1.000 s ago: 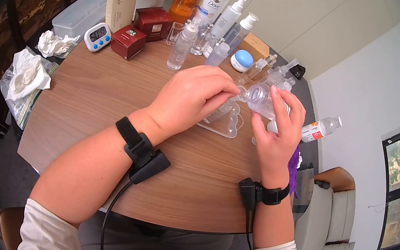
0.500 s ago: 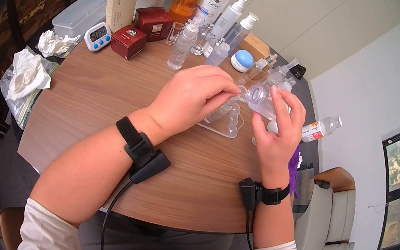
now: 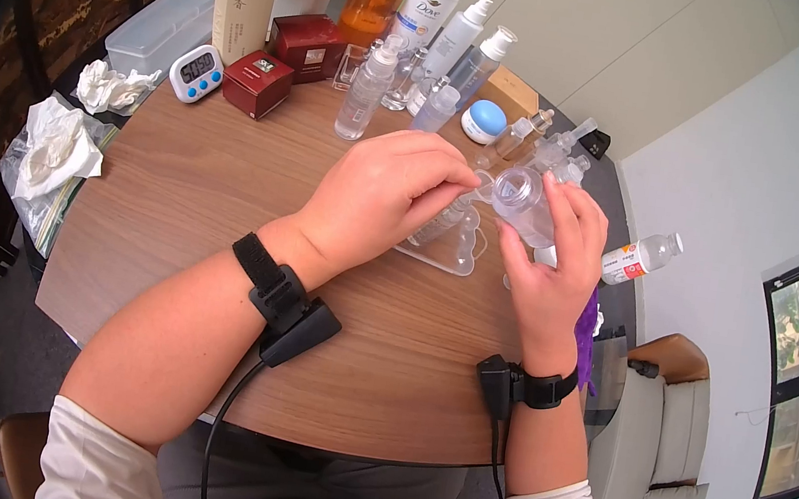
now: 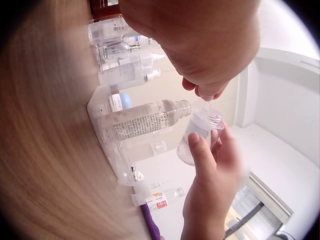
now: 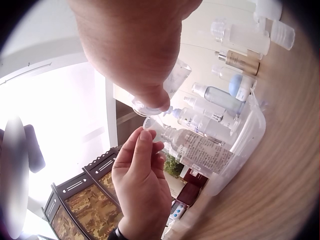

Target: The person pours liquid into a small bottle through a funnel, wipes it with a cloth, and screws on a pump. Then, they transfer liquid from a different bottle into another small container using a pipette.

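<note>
My left hand [image 3: 387,192] pinches the rim of a small clear funnel [image 5: 154,125] between thumb and fingertips. The funnel sits at the neck of a clear bottle with printed text [image 4: 142,120], which stands in a clear scalloped tray [image 3: 464,258]. Close beside the funnel, my right hand [image 3: 562,241] grips an uncapped clear bottle [image 3: 526,209] between thumb and fingers. That bottle is tilted, its threaded mouth towards the funnel. In the right wrist view the right hand hides much of it.
Pump bottles, a white jar with a blue lid [image 3: 483,120] and dark red boxes [image 3: 257,84] line the table's back. A labelled bottle [image 3: 643,258] is at the right. A timer [image 3: 195,74] and crumpled tissues [image 3: 59,149] are at the left.
The bottle in my right hand has tipped back, so its mouth faces more upward and more of its body shows. My left hand has stayed in place with the funnel.
</note>
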A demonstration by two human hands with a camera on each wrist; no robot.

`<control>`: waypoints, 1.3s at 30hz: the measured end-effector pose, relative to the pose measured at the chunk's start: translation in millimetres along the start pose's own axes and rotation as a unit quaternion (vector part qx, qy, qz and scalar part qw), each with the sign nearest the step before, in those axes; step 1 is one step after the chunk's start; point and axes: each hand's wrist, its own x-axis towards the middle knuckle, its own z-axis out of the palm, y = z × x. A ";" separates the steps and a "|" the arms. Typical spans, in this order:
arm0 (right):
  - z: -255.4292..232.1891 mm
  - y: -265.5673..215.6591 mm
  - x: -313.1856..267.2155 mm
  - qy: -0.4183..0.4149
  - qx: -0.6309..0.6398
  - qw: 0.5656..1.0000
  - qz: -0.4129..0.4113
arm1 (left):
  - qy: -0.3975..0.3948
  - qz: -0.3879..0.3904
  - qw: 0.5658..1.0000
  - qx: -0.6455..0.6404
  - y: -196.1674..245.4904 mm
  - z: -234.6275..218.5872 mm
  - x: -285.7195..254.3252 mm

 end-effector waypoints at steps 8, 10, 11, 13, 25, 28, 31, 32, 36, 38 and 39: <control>1.7 0.8 -1.9 0.000 0.106 0.987 0.120 | 0.000 -0.004 1.000 0.000 0.1 -1.0 0.2; 4.1 8.6 -3.6 0.007 0.161 0.977 0.137 | -0.002 -0.010 1.000 0.001 0.4 -0.2 0.4; 4.8 11.5 -4.5 0.009 0.160 0.977 0.139 | -0.004 -0.008 1.000 0.000 0.1 0.1 0.3; 5.0 15.2 -5.9 0.008 0.197 0.968 0.157 | -0.010 -0.019 1.000 0.003 -0.7 -0.2 -0.4; -43.7 0.8 21.8 -0.132 0.269 0.920 0.252 | -0.041 -0.025 0.999 0.016 5.6 -7.9 1.4; -53.9 -1.7 9.5 -0.152 0.279 0.910 0.267 | -0.040 -0.009 0.999 0.015 4.6 -8.6 0.9; -63.8 -12.5 -21.6 -0.206 0.234 0.903 0.298 | -0.016 -0.039 0.999 -0.031 8.1 -10.7 2.3; -60.7 -8.5 -35.1 -0.201 0.236 0.904 0.296 | -0.018 -0.035 0.999 -0.032 5.4 -10.9 1.6; -53.7 -7.5 -61.9 -0.149 0.280 0.892 0.322 | 0.024 -0.105 0.994 -0.037 -9.8 -10.6 -5.1; -51.0 -7.1 -64.7 -0.137 0.276 0.894 0.326 | 0.032 -0.118 0.992 -0.036 -12.5 -11.7 -5.7; -49.7 -7.0 -64.6 -0.129 0.274 0.894 0.329 | 0.031 -0.113 0.992 -0.038 -12.6 -12.4 -5.8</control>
